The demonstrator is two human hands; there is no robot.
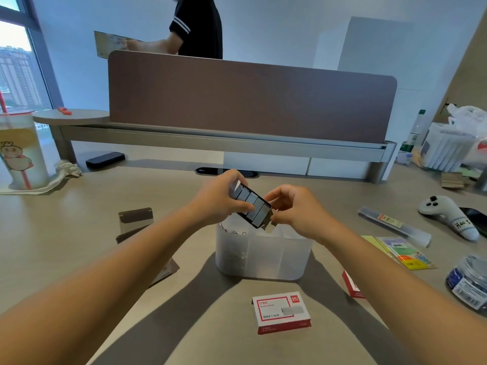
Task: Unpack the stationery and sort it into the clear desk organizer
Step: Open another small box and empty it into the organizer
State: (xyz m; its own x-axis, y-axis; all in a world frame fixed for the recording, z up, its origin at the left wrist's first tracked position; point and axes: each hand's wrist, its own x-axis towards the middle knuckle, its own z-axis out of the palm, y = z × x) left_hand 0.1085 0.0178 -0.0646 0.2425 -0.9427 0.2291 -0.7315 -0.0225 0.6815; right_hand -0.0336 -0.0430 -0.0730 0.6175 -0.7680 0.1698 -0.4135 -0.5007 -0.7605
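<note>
Staple tray (252,206) held by both hands, seemingly above organizer (263,255)

Daylight, cool and bluish, enters from window (15,61) at upper left; room evenly lit, moderately bright. Forearms cast broad soft grey shadows on counter (79,206), spreading below clear organizer (263,256). Window area overexposed, buildings outside washed out. Strong wide-angle distortion: partition (250,106) edge bows, walls lean, forearms stretch toward lower corners. Overall image soft, with compression smear; small print on red-and-white box (280,312) barely legible. Items at right edge, possibly a jar (469,283), blurred. No harsh glare on counter.
</note>
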